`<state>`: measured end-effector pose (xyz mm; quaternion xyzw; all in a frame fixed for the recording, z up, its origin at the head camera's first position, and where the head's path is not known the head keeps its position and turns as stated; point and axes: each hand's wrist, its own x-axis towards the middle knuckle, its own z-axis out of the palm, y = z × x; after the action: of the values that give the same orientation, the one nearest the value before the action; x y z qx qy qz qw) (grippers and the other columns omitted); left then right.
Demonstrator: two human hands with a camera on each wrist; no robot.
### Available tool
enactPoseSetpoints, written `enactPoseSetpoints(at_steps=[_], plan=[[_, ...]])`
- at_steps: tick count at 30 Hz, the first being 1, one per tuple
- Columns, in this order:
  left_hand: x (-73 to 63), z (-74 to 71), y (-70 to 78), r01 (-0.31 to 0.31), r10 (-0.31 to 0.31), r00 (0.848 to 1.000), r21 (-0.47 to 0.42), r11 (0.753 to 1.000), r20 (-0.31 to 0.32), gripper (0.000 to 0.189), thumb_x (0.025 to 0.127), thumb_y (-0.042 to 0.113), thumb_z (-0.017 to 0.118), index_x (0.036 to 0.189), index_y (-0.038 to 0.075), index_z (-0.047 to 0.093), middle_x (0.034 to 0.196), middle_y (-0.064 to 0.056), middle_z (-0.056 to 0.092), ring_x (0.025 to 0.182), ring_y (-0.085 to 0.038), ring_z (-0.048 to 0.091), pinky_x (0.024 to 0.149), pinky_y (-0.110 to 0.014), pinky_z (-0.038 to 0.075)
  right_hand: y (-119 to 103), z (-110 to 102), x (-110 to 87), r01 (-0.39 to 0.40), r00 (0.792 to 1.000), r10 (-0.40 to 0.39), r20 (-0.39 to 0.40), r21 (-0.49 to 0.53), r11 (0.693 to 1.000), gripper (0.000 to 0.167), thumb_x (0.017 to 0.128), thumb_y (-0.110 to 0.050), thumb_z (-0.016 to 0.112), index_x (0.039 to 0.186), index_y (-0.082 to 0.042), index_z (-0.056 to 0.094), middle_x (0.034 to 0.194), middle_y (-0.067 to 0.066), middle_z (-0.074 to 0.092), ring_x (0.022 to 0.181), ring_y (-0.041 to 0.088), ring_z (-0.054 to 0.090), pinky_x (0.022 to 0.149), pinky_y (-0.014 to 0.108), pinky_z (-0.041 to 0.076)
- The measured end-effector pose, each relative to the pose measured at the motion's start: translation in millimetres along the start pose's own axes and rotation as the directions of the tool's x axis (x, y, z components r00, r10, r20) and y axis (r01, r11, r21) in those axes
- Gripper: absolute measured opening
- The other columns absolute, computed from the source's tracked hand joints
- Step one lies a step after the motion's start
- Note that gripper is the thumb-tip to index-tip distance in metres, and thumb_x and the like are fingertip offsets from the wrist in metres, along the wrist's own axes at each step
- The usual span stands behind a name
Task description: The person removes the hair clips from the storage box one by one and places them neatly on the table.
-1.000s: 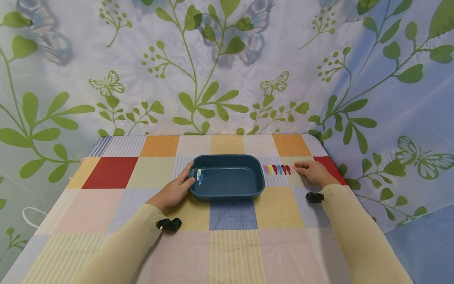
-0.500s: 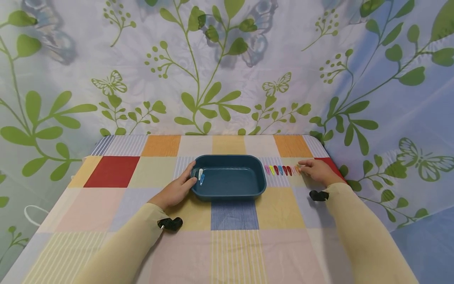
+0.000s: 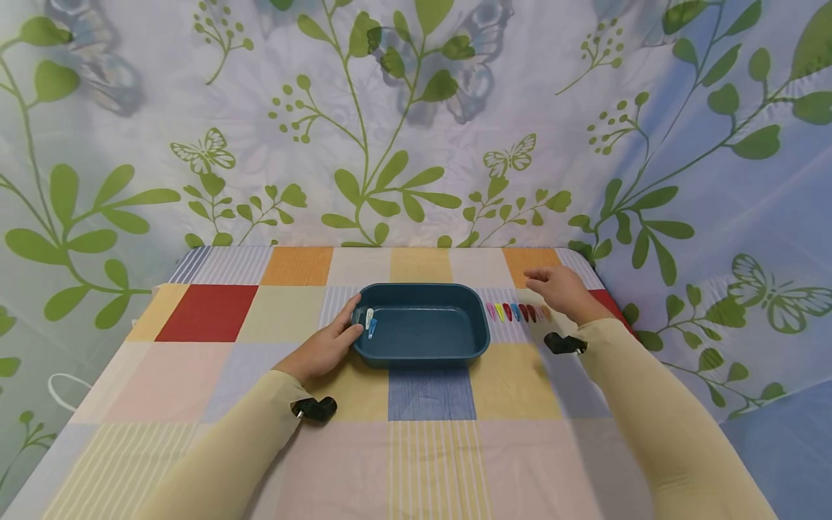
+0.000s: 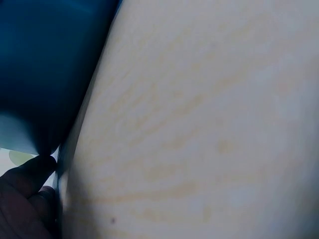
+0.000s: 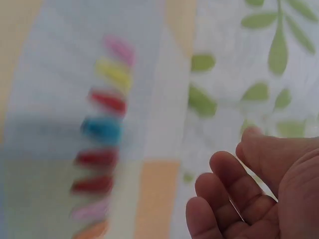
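A dark teal plastic tray (image 3: 422, 362) stands on the table. My left hand (image 3: 321, 352) grips its left side, thumb over the rim and fingers along the outside. Inside, near that hand, lie a white snap hair clip (image 3: 369, 318) and a blue snap hair clip (image 3: 372, 329). Right of the tray is a row of coloured hair clips, from a pink clip (image 3: 491, 311) to an orange clip (image 3: 547, 313). Above and behind the row's right end hovers my right hand (image 3: 564, 292). Its fingers bend loosely, with nothing visible between them in the right wrist view.
A patchwork tablecloth (image 3: 429, 462) covers the table. Behind it hangs a leaf-patterned curtain (image 3: 260, 144), which also closes off the right side. A white cable loop (image 3: 61, 390) shows past the left edge.
My right hand has come away from the orange clip at the row's end, rising and moving slightly back and left. The orange clip lies in the row. My left hand stays on the tray.
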<state>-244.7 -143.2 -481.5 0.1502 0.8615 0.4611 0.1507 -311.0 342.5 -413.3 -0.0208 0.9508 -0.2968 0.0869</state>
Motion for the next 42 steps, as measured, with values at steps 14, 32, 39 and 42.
enactPoseSetpoints(at_steps=[14,32,39,42], plan=[[0.1,-1.2,-0.4,0.012,-0.012,1.000,0.016,1.000,-0.010,0.067,0.114,0.043,0.041,0.168,0.045,0.002,0.177,-0.006,0.016,0.162,-0.038,0.020,0.129,-0.064,0.018,-101.0,35.9,-1.5,0.173,0.983,-0.171,0.061,-0.018,0.985,0.046,0.108,-0.031,0.062,0.150,-0.013,0.061,0.143,0.012,0.068,0.130,0.034,0.065,0.108,0.052,0.053],[0.9,0.6,-3.3,0.003,-0.002,1.000,0.012,1.000,-0.025,0.067,0.113,0.042,0.042,0.169,0.046,0.005,0.177,-0.007,0.018,0.161,-0.039,0.023,0.129,-0.063,0.019,-164.3,86.9,11.1,0.347,0.923,-0.349,0.165,0.039,0.937,0.045,0.104,-0.024,0.068,0.146,-0.008,0.064,0.137,0.012,0.071,0.128,0.029,0.066,0.107,0.046,0.054],[1.8,0.4,-3.1,0.004,-0.004,1.000,0.009,1.000,-0.023,0.067,0.113,0.042,0.042,0.169,0.045,0.004,0.177,-0.006,0.017,0.161,-0.038,0.022,0.129,-0.064,0.018,-178.9,100.1,17.9,0.374,0.909,-0.373,0.186,0.031,0.927,0.044,0.103,-0.024,0.070,0.144,-0.008,0.066,0.135,0.011,0.073,0.125,0.026,0.068,0.104,0.043,0.056],[2.6,0.4,-3.4,0.002,-0.002,1.000,0.012,1.000,-0.022,0.067,0.113,0.043,0.041,0.169,0.044,0.004,0.177,-0.007,0.018,0.161,-0.039,0.023,0.128,-0.065,0.018,-184.2,105.2,19.8,0.378,0.906,-0.376,0.194,0.028,0.926,0.044,0.103,-0.024,0.070,0.143,-0.008,0.066,0.134,0.011,0.073,0.125,0.026,0.069,0.104,0.042,0.056]])
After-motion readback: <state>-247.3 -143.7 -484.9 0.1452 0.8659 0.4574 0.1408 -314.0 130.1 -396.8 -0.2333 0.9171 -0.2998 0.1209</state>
